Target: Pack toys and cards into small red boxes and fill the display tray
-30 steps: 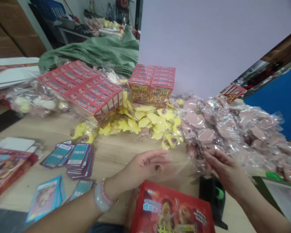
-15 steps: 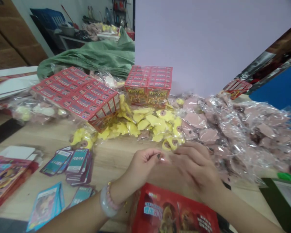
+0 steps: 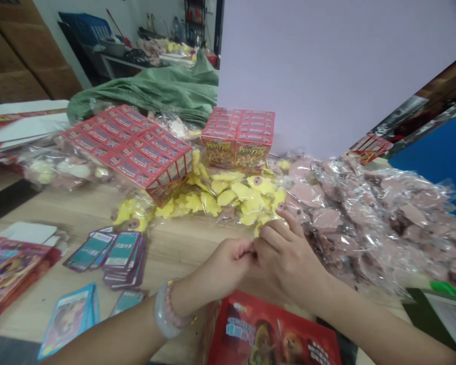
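My left hand and my right hand meet above the table, fingertips touching. The left fingers are curled in a pinch. On the right, the fingers close against the left fingertips, and one finger sticks out. Whatever lies between them is hidden. Just below my hands is a red printed box with cartoon figures on its top. Beyond them lie yellow animal-shaped pieces in clear wrappers, and a large heap of pink wrapped pieces spreads to the right.
Green-backed cards and blue-edged cards lie at left, beside red flat packs. Two blocks of small red boxes, one tilted and one upright, stand at the back. A pale panel rises behind.
My right hand has moved left and closed in on my left hand. A small dark, shiny bit seen at the left fingertips is now hidden. The view has shifted slightly.
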### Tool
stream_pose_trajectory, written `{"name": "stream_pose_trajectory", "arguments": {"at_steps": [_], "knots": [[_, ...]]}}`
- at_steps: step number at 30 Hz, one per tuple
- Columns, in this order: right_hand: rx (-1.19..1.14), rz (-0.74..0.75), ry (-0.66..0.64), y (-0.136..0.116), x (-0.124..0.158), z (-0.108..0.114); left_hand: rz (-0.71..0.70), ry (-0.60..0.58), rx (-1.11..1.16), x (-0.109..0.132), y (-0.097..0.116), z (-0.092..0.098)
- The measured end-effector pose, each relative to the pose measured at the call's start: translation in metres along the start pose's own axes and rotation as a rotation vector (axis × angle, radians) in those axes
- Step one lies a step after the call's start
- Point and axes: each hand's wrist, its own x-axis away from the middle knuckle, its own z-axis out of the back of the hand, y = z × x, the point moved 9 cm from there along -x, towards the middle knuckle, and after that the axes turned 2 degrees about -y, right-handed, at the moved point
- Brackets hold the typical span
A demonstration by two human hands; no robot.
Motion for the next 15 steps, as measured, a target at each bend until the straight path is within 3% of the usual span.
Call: {"name": "stream_pose_trajectory", "arguments": {"at_steps": [3,8,12,15], "knots": [[0.057,0.010,0.003,0.004,0.002,-0.002,-0.002,-0.013,0.012,0.002,-0.001,-0.001],[-0.097,-0.221,0.233,0.044,0.015,0.028,0.104,-0.025,0.032,0.007,-0.010,0.002],[-0.202,-0.049,0.100,0.019,0.010,0.021,0.020,-0.093,0.007,0.006,-0.002,-0.004],[-0.158,-0.052,0.052,0.009,0.007,0.013,0.003,-0.081,0.008,0.004,-0.002,-0.004]]}}
